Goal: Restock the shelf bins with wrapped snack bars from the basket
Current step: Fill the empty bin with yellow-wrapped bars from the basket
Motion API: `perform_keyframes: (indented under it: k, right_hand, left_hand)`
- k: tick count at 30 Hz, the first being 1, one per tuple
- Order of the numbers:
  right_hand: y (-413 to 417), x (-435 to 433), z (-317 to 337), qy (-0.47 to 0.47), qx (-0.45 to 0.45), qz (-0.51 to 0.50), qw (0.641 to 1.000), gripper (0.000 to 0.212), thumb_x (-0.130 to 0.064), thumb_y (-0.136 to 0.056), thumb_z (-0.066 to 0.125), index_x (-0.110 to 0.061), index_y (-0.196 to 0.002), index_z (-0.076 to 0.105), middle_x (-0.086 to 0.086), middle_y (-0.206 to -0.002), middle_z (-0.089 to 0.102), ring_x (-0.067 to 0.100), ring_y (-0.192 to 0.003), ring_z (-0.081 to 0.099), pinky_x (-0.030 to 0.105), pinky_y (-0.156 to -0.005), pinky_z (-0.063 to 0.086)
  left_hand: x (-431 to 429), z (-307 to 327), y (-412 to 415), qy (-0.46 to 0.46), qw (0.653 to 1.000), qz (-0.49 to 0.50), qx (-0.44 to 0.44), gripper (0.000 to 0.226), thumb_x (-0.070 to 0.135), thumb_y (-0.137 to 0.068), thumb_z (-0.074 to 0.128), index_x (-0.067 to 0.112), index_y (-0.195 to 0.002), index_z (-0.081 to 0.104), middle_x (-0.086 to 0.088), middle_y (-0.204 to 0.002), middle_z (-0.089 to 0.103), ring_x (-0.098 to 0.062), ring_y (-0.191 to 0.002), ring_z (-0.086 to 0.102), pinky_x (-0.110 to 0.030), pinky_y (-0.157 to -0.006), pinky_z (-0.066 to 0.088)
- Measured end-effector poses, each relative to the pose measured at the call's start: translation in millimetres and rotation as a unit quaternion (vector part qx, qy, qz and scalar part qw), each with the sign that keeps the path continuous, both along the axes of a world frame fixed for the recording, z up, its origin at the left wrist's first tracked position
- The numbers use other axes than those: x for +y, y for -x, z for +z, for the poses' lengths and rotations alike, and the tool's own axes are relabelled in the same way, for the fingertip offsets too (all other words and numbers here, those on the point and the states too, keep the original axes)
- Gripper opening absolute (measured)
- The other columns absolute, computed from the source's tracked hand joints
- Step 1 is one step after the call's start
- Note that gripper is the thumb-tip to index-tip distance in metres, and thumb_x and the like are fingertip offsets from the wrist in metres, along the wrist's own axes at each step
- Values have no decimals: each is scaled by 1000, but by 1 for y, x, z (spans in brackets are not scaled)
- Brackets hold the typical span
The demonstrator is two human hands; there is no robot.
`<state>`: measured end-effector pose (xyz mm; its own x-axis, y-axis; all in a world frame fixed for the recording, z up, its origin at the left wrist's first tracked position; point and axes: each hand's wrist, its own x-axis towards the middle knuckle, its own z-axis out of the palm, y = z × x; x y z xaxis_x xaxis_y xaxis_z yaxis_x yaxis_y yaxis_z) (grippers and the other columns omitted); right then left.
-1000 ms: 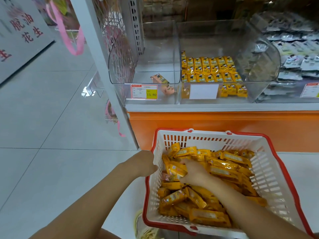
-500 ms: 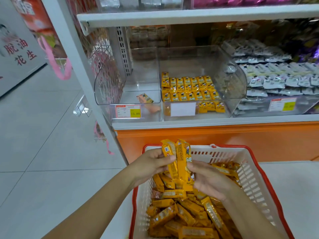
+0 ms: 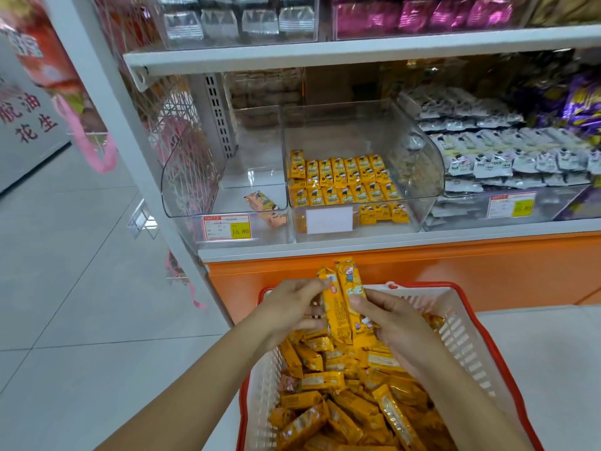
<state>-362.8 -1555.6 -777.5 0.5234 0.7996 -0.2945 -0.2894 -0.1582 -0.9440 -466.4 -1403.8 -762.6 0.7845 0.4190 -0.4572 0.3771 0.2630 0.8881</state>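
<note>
A white basket (image 3: 461, 323) with a red rim sits on the floor below me, full of yellow wrapped snack bars (image 3: 338, 402). My left hand (image 3: 289, 307) and my right hand (image 3: 390, 317) together grip a small upright bundle of yellow bars (image 3: 343, 304) above the basket's far end. On the shelf ahead, a clear bin (image 3: 419, 177) holds neat rows of small yellow packets (image 3: 344, 180). The clear bin to its left (image 3: 192, 177) holds only one or two orange packets (image 3: 263, 203).
A white shelf post (image 3: 130, 151) stands left of the bins, with an orange base panel (image 3: 422, 271) under the shelf. Grey-white packets (image 3: 494, 157) fill the bin at right. A price tag (image 3: 226, 226) is fixed on the left bin's front. Tiled floor (image 3: 81, 288) lies to the left.
My hands lifted a bundle of bars out of the basket and now hold it upright above the pile. My head has tilted up, so more of the shelf shows.
</note>
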Motion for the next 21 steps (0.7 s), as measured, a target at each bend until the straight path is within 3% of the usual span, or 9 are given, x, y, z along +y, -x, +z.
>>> perform_keyframes:
  k: [2, 4, 7, 10, 12, 15, 18, 21]
  right_hand:
    - [-4, -1, 1, -1, 8, -17, 1000, 35, -29, -84, 63, -13, -114, 69, 8, -108, 72, 26, -102, 68, 43, -86, 54]
    - [-8, -3, 3, -5, 10, -25, 1000, 38, -29, -82, 63, -13, -115, 68, 8, -107, 73, 25, -99, 69, 42, -82, 55]
    - [-8, -6, 12, 5, -29, -46, 998, 39, -36, -76, 68, -23, -113, 66, -2, -96, 74, 10, -84, 70, 29, -69, 52]
    - [-7, -7, 17, 36, -135, -78, 987, 41, -45, -69, 71, -27, -104, 59, 0, -83, 69, -1, -63, 60, 19, -58, 42]
    - [-4, -7, 18, 31, -180, -79, 980, 41, -46, -68, 71, -27, -101, 56, -2, -82, 70, 1, -67, 62, 14, -59, 45]
    - [2, -8, 18, 20, -240, -94, 966, 44, -51, -69, 69, -29, -106, 58, -12, -94, 70, 1, -88, 65, 16, -70, 49]
    - [7, -6, 24, 75, -398, -95, 910, 73, -71, -65, 66, -31, -124, 54, -23, -113, 54, -2, -107, 52, 18, -85, 43]
    - [13, 2, 30, 120, -546, -106, 822, 88, -66, -66, 68, -20, -137, 46, -9, -120, 46, 11, -110, 45, 21, -83, 37]
  left_hand:
    - [4, 3, -3, 54, 999, -2, -6, 19, 22, -93, 58, 9, -105, 64, -13, -110, 68, -26, -98, 67, -36, -85, 57]
    - [5, 8, -5, 81, 996, -26, -17, 14, 20, -88, 61, 11, -98, 66, -6, -95, 72, -18, -87, 68, -31, -80, 56]
    - [3, 13, -8, 96, 994, -36, -20, 36, 28, -74, 69, 8, -105, 67, -11, -104, 70, -23, -98, 64, -38, -93, 52]
    - [0, 17, -13, 105, 993, -54, -28, 51, 25, -72, 70, 4, -119, 63, -16, -118, 66, -30, -111, 61, -47, -101, 46]
    - [-3, 20, -17, 104, 993, -54, -31, 52, 22, -72, 71, 3, -120, 62, -15, -116, 67, -29, -109, 62, -46, -99, 48]
    - [-6, 25, -23, 77, 996, -18, -40, 45, 18, -74, 72, 2, -116, 65, -14, -111, 69, -26, -101, 65, -42, -92, 53]
    - [-10, 32, -29, 47, 996, 29, -71, 28, 12, -82, 70, 4, -108, 68, -11, -104, 72, -23, -92, 69, -37, -83, 57]
    - [-15, 42, -36, 18, 993, 59, -103, 15, 12, -84, 68, 7, -98, 70, -10, -99, 73, -24, -89, 71, -35, -80, 57]
